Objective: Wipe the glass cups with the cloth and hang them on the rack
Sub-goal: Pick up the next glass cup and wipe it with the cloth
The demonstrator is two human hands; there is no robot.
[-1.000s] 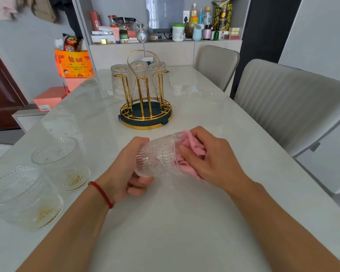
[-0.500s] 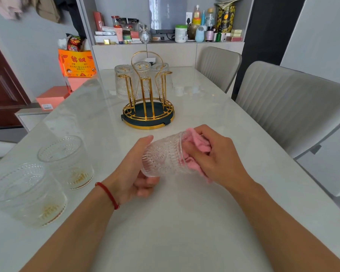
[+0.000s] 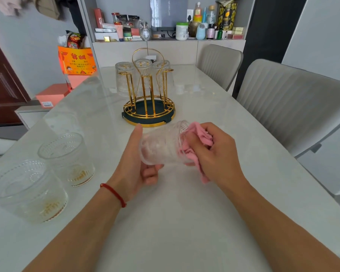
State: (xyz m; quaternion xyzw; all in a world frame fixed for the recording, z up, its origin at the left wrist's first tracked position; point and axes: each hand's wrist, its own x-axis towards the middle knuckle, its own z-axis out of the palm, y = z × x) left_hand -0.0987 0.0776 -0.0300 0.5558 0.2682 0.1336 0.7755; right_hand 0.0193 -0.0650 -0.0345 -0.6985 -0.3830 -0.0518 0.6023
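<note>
Mid-frame, your left hand (image 3: 137, 163) grips a glass cup (image 3: 161, 146) lying on its side above the table (image 3: 185, 222), mouth toward the right. Your right hand (image 3: 212, 154) pinches a pink cloth (image 3: 201, 134) bunched at the cup's mouth. A red string (image 3: 114, 194) circles your left wrist. At lower left two more cups (image 3: 67, 158) stand upright, just beside each other, amber residue at their bottoms. Above centre sits the gold rack (image 3: 148, 91) with three cups hung upside down on it. Two grey chairs (image 3: 294, 107) line the right edge; a cluttered shelf (image 3: 165, 37) fills the top.
</note>
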